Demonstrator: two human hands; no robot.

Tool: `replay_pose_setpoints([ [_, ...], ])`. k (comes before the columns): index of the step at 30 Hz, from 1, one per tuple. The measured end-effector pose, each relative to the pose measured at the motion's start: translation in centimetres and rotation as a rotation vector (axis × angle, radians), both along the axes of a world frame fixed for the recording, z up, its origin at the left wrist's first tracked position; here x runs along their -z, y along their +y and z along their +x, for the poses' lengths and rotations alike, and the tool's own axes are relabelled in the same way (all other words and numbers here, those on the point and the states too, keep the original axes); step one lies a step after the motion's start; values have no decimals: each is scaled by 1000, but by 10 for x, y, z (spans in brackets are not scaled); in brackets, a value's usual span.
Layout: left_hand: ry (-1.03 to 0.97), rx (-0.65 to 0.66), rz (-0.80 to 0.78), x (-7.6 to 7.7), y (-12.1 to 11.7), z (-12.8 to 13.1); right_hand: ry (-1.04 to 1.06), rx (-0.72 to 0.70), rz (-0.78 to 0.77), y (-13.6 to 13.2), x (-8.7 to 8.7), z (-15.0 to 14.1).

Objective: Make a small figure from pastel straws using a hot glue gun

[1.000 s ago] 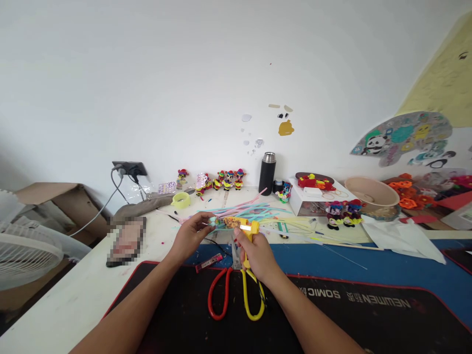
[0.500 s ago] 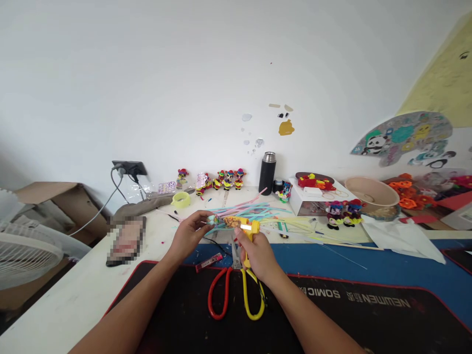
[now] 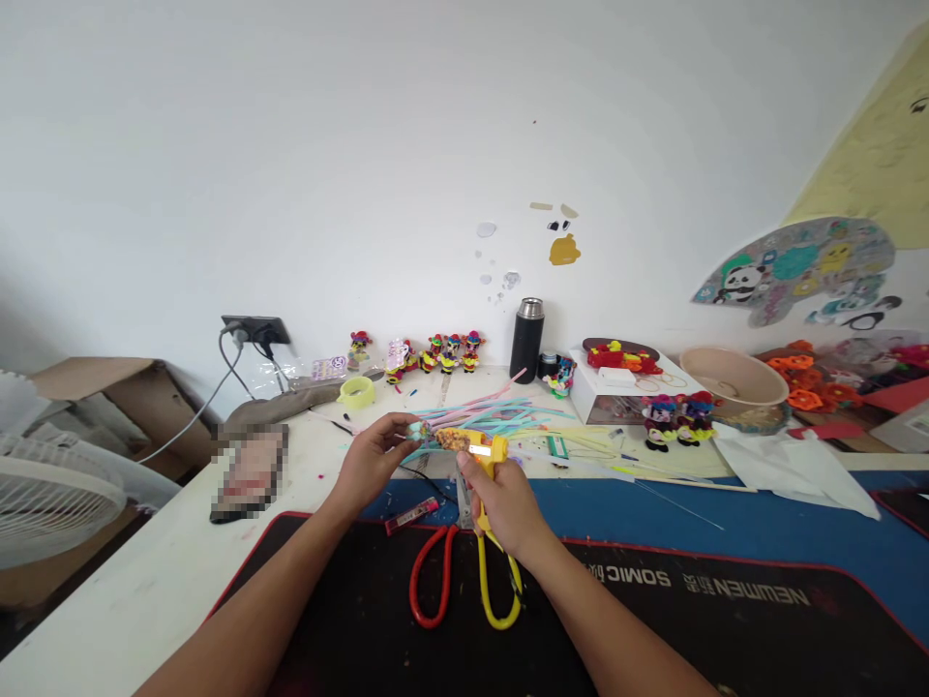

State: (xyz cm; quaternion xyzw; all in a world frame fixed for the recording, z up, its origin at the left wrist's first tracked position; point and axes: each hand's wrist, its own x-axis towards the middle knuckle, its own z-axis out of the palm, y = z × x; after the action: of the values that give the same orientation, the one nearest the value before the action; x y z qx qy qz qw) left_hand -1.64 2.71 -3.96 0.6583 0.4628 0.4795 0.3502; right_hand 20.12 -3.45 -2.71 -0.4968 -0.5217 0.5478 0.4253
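My right hand [image 3: 506, 499] is wrapped round the handle of a yellow hot glue gun [image 3: 497, 448]. The gun's brown-stained nozzle points left. Between the fingertips of my left hand [image 3: 375, 462] is a small light-blue fuzzy piece [image 3: 416, 431], with a little purple on it, that looks like bent pipe cleaner. The nozzle end is close to this piece; whether they touch I cannot tell. Below my right hand lies a pair of scissors with one red handle [image 3: 413, 588] and one yellow handle [image 3: 485, 595], blades partly covered by the hand.
Loose pink, blue and yellow pipe cleaners [image 3: 500, 411] lie behind my hands. Along the wall stand several small figures [image 3: 451, 354] and a black flask [image 3: 526, 344]. Yellow tape [image 3: 356, 392] is at left, a beige bowl [image 3: 733, 379] at right. A black mat [image 3: 653, 629] spans the front.
My right hand has shifted the glue gun slightly left, toward the light-blue piece. My left hand stays nearly in place, still pinching it.
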Motion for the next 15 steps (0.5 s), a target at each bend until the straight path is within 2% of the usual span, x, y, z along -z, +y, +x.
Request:
replay_pose_setpoints([
  [15, 18, 1, -6, 0, -1, 2, -52, -13, 29, -1, 3, -1],
])
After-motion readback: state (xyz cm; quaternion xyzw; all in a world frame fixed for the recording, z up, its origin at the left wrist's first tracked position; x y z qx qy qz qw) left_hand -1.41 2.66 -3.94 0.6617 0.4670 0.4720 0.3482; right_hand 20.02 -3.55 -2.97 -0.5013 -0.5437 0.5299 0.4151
